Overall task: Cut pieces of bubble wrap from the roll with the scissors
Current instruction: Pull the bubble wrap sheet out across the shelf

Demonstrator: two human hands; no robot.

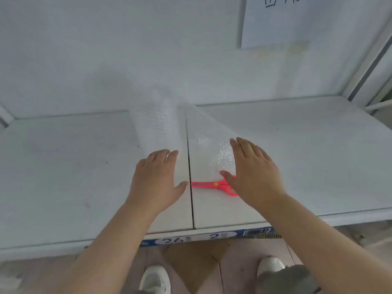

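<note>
A roll of clear bubble wrap (158,122) lies on the white table (63,170), running away from me, with a loose sheet (209,141) spread out to its right. Pink scissors (209,184) lie shut on the table at the sheet's near edge, blades pointing left. My left hand (157,179) hovers flat, fingers apart, at the roll's near end. My right hand (253,172) is spread flat over the sheet's right edge and hides the scissor handles. Neither hand holds anything.
The table is made of two white boards with a dark seam (191,187) between them. A white wall stands behind, with a paper sheet (275,22) stuck on it. A blue label strip (201,237) runs along the front edge. My shoes show on the floor below.
</note>
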